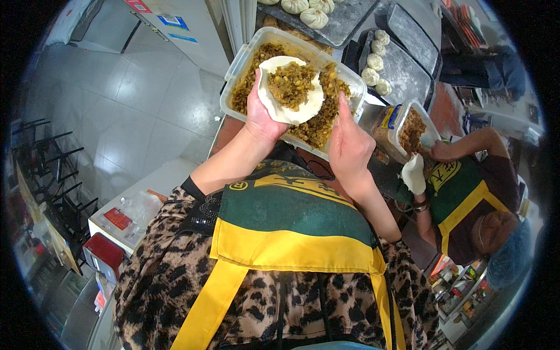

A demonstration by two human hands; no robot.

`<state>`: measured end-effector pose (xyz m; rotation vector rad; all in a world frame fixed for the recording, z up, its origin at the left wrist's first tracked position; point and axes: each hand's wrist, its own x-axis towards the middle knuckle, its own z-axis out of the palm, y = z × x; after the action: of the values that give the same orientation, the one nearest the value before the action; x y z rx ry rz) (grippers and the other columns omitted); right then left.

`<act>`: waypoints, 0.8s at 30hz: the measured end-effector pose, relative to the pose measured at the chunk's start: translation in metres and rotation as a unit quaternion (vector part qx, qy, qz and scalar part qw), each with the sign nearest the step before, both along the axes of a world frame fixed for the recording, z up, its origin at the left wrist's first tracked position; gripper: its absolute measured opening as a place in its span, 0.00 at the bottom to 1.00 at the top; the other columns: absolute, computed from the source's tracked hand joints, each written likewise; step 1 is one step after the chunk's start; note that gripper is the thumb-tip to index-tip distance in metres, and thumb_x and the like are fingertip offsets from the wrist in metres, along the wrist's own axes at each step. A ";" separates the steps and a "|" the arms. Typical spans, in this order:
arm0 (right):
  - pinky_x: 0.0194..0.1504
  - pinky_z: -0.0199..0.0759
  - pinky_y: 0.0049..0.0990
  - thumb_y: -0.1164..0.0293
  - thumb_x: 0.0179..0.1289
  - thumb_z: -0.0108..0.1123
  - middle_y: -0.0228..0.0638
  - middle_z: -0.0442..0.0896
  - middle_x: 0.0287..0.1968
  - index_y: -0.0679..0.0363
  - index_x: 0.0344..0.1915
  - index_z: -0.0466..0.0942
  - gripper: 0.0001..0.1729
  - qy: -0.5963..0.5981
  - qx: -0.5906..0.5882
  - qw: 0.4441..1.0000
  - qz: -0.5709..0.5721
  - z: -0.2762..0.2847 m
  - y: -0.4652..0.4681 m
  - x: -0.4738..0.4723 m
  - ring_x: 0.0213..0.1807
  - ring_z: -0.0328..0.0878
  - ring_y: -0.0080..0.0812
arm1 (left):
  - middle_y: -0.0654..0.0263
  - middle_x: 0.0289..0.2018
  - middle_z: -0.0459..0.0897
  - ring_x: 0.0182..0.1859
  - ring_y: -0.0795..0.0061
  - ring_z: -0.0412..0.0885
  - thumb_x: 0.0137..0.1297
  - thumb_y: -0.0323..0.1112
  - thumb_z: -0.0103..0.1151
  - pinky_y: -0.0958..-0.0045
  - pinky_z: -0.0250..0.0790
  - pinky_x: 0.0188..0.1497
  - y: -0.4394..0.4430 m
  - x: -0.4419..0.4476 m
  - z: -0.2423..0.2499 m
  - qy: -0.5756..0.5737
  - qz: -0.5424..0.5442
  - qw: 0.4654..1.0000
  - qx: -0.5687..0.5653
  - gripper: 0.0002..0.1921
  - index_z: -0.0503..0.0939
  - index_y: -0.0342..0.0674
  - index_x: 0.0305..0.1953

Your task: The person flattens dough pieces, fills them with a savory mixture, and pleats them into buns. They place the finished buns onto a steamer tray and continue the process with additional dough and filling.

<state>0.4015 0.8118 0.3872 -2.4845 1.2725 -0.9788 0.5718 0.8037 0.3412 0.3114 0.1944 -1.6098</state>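
Note:
A round dough wrapper [281,114] lies across the palm of my left hand [266,118], its rim curling up at the side of the thumb. On the wrapper sits a mound of chopped brown-yellow filling [292,83]. Both are above a translucent plastic tub [227,98] of the same filling. My right hand [352,146] is over the tub's right side, index finger extended and the other fingers curled. A clump of filling [333,81] lies just beyond that fingertip; whether a tool is in the grip is hidden.
Pleated buns [314,18] sit on a dark tray [341,33] at the back, and more buns [375,62] on another tray [402,70]. Close on my right, a co-worker [472,188] holds a wrapper [413,175] beside a second filling tub [431,116]. A white counter [170,179] stands left.

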 end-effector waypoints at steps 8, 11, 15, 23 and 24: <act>0.19 0.66 0.29 0.76 0.50 0.57 0.30 0.71 0.17 0.63 0.60 0.70 0.32 0.155 -0.044 0.987 -0.003 -0.015 0.013 0.005 0.16 0.72 0.31 | 0.55 0.56 0.74 0.60 0.54 0.70 0.70 0.58 0.36 0.52 0.61 0.63 -0.002 -0.005 -0.007 -0.005 0.016 1.000 0.003 0.30 0.66 0.40 0.61; 0.19 0.65 0.28 0.76 0.50 0.57 0.30 0.71 0.17 0.64 0.60 0.70 0.32 0.138 -0.041 0.989 0.011 -0.018 0.014 0.002 0.15 0.71 0.30 | 0.55 0.55 0.74 0.59 0.55 0.71 0.70 0.58 0.36 0.52 0.61 0.63 -0.003 -0.005 -0.009 0.001 0.020 1.000 0.011 0.30 0.67 0.40 0.60; 0.17 0.64 0.29 0.76 0.50 0.57 0.30 0.71 0.16 0.65 0.59 0.70 0.32 0.137 -0.067 0.988 0.012 -0.021 0.011 0.000 0.14 0.70 0.30 | 0.56 0.56 0.74 0.59 0.55 0.70 0.70 0.57 0.36 0.53 0.61 0.63 -0.001 -0.004 -0.005 -0.024 0.025 0.999 0.019 0.29 0.67 0.40 0.60; 0.17 0.63 0.31 0.78 0.48 0.57 0.32 0.70 0.16 0.64 0.60 0.70 0.33 0.122 -0.060 0.991 -0.002 -0.017 0.006 -0.005 0.13 0.69 0.31 | 0.57 0.59 0.71 0.60 0.56 0.69 0.71 0.56 0.36 0.53 0.60 0.64 0.002 -0.004 0.002 -0.047 0.030 0.997 0.051 0.28 0.66 0.41 0.61; 0.17 0.65 0.32 0.77 0.48 0.57 0.34 0.72 0.17 0.64 0.60 0.69 0.34 0.133 -0.049 0.990 -0.022 -0.016 0.004 -0.010 0.14 0.70 0.33 | 0.57 0.60 0.70 0.61 0.56 0.69 0.71 0.56 0.36 0.53 0.60 0.64 0.002 -0.002 0.001 -0.051 0.029 0.997 0.056 0.28 0.66 0.41 0.61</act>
<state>0.3918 0.8162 0.3715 -2.7468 1.3914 -0.7548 0.5694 0.8053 0.3423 0.4684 0.2146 -1.5241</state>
